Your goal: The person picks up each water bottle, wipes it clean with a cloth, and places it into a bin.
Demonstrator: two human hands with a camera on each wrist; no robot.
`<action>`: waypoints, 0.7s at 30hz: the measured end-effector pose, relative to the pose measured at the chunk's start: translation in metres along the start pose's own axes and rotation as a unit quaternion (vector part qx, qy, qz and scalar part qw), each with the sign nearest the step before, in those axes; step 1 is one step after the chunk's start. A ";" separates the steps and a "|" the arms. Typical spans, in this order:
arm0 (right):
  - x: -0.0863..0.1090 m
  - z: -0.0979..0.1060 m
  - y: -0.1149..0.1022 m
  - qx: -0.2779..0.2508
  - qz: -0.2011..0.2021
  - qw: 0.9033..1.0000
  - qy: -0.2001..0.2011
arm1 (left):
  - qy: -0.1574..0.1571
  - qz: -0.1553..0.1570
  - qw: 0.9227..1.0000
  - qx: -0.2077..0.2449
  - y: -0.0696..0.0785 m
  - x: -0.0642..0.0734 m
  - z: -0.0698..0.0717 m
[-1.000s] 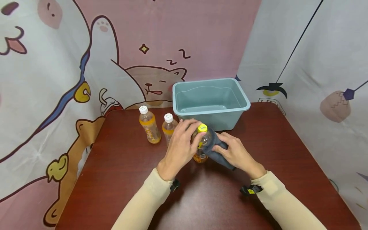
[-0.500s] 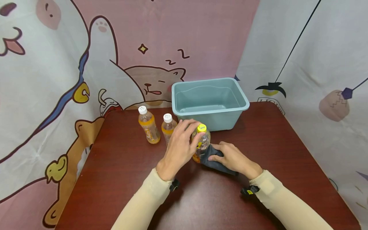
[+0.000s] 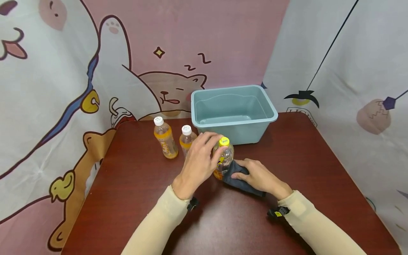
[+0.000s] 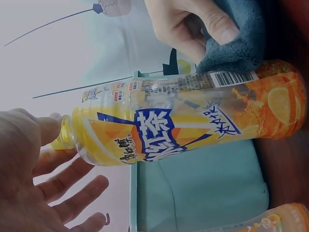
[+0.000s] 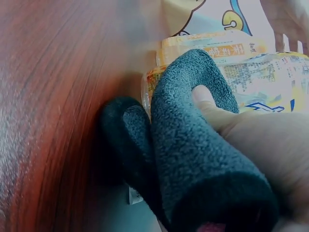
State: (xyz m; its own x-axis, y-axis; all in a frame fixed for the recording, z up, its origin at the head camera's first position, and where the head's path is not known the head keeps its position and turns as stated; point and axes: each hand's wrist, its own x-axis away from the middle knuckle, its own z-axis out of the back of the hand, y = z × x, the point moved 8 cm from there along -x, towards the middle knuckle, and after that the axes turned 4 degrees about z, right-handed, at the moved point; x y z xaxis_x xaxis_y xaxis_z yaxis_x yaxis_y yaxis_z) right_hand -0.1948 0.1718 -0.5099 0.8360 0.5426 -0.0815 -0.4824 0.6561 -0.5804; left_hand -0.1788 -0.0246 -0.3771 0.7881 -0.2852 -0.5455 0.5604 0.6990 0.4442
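A clear plastic drink bottle (image 4: pixel 169 118) with a yellow, orange and blue label stands upright on the table. Thumb and fingers of my left hand (image 3: pixel 198 159) pinch its yellow cap (image 3: pixel 224 141) from above. In the left wrist view, the other fingers of that hand spread out beside the bottle's neck. My right hand (image 3: pixel 259 175) grips a folded dark grey-blue cloth (image 3: pixel 236 180) and holds it against the lower right side of the bottle. The thumb shows on the plush cloth in the right wrist view; most of the other fingers are hidden there.
Two white-capped bottles with orange labels, one farther left (image 3: pixel 166 141) and one partly behind my left hand (image 3: pixel 186 139), stand on the dark red table (image 3: pixel 134 198). Behind them is a light blue plastic bin (image 3: pixel 236 131), close to the printed curtain.
My right hand and the cloth have slid from the bottle's upper side down to its lower part. The left hand keeps its place on the cap, and the bottle has stayed where it was.
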 end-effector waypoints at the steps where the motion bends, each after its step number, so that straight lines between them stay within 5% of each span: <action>1: 0.000 0.000 0.000 -0.002 0.000 1.000 0.001 | -0.002 -0.001 1.000 -0.002 0.000 0.000 0.000; 21: 0.002 0.037 -0.015 -0.074 0.007 0.994 0.080 | -0.008 -0.020 1.000 -0.009 0.002 -0.002 0.008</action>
State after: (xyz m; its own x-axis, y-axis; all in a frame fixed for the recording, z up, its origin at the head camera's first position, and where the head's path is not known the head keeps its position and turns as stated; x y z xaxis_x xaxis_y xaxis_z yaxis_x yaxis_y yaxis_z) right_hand -0.1958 0.1823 -0.4719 0.8661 0.4531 -0.2112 -0.4605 0.5587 -0.6898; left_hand -0.1774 -0.0277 -0.3692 0.7687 -0.3241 -0.5513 0.5878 0.6978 0.4094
